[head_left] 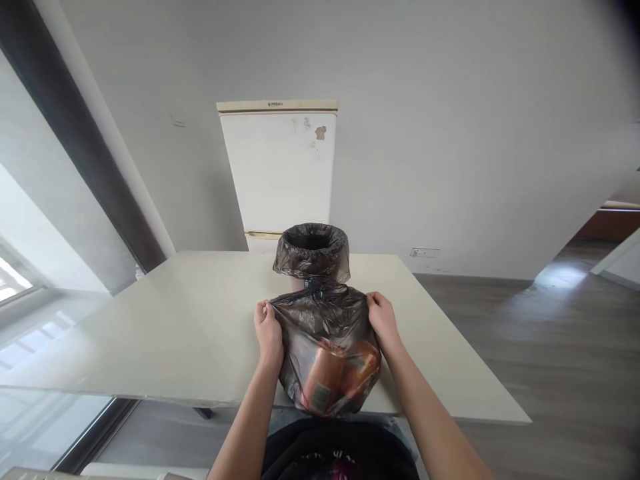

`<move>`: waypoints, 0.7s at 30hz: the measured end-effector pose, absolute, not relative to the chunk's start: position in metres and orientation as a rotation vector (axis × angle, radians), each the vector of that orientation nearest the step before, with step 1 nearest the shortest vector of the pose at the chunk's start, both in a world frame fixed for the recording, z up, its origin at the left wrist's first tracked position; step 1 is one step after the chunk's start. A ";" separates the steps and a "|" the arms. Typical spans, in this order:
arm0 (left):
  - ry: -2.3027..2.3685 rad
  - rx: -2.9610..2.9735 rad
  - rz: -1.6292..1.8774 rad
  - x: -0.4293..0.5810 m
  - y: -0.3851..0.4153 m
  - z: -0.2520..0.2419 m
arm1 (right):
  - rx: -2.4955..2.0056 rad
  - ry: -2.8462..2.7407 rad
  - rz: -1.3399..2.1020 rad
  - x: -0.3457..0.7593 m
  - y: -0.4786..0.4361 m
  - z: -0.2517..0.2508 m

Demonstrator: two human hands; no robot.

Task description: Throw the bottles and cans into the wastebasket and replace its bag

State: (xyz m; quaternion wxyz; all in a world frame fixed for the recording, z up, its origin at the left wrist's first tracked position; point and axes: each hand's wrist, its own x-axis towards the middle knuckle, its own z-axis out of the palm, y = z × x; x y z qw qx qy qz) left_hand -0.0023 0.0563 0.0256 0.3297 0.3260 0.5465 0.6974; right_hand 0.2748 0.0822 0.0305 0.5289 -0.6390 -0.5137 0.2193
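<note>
A dark see-through plastic bag (pixel 327 327) lies on the white table (pixel 190 320) right in front of me, with orange cans (pixel 333 377) showing through its lower part. My left hand (pixel 267 330) pinches the bag's upper left edge. My right hand (pixel 383 319) grips its upper right edge. Both hands pull the bag's top taut between them. Just behind the bag stands a small bin (pixel 313 252) lined with a dark bag, its mouth open.
A white fridge (pixel 279 170) stands against the grey wall behind the table. A window with a dark frame (pixel 75 153) runs along the left. Wood floor (pixel 550 333) lies to the right, and a wall socket (pixel 424 253) sits low on the wall.
</note>
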 end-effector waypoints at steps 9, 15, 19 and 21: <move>1.474 0.850 1.603 -0.007 0.072 -0.001 | -1.605 -1.354 0.541 0.281 0.081 0.019; 1.540 0.886 1.595 -0.012 0.074 -0.001 | -1.174 -1.905 0.484 0.263 0.061 0.062; 1.571 0.927 1.638 -0.012 0.064 0.012 | -1.085 -2.192 0.559 0.246 0.065 0.066; 1.603 1.019 1.689 -0.011 0.054 0.022 | -1.103 -2.240 0.549 0.239 0.071 0.058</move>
